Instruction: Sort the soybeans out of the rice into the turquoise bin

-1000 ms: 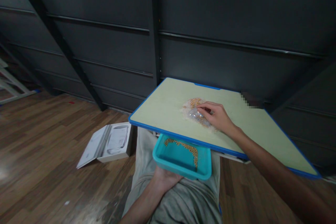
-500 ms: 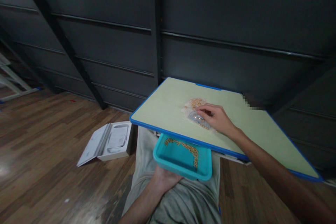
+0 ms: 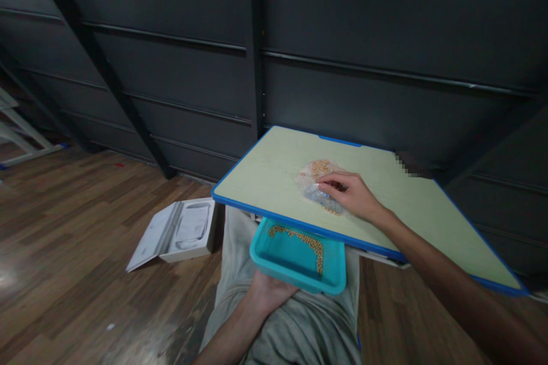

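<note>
Thumb and fingertips nearly together, my right-hand grip point(image 3: 355, 196) is over a crumpled clear plastic bag point(image 3: 312, 193); from this remote seat I cannot tell whether it is clamped on the film. My left-hand grip point(image 3: 266, 295) lies palm-up beneath a turquoise rectangular plastic tray point(image 3: 282, 254), fingers hidden, so their closure I cannot tell. Things look partway along: small round gold beads point(image 3: 317, 247) line the tray's 12 and 3 o'clock sides, while others show at the bag's 11 and 5 o'clock ends. The bag lies on a pale green, blue-edged tabletop point(image 3: 265, 171), long axis roughly 11 to 5. Toward 6 o'clock from it sits the tray, long axis near 9 to 3.
</note>
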The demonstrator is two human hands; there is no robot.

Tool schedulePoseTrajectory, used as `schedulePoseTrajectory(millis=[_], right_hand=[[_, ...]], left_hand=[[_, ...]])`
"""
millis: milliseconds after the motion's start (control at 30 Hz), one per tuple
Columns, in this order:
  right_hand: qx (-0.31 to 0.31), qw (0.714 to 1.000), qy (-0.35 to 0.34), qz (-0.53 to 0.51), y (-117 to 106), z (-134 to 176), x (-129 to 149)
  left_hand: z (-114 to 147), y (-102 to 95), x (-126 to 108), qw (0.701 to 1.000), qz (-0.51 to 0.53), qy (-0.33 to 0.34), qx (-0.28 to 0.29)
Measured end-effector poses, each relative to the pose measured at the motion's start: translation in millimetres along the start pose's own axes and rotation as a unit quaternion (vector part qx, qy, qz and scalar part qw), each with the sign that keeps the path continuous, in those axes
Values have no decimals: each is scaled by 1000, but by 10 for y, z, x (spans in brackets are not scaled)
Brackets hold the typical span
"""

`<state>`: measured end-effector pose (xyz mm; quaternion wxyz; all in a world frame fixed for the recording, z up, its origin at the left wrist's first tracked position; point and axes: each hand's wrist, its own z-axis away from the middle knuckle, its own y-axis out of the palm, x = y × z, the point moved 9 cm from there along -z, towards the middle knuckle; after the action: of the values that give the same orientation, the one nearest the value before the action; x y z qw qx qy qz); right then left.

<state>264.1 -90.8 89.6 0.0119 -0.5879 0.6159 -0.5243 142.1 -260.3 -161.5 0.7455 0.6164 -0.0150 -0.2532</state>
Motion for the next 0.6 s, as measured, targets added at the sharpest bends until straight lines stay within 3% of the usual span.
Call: schedulePoseTrajectory(millis=[433,600], right_hand=[[3,1000,9,-1,10,1,-24],[23,1000,10,-2,36,9,22]], left_hand=[[4,77,4,1000,-5,-6,8],[-2,-5,21,999,9,-16,-28]])
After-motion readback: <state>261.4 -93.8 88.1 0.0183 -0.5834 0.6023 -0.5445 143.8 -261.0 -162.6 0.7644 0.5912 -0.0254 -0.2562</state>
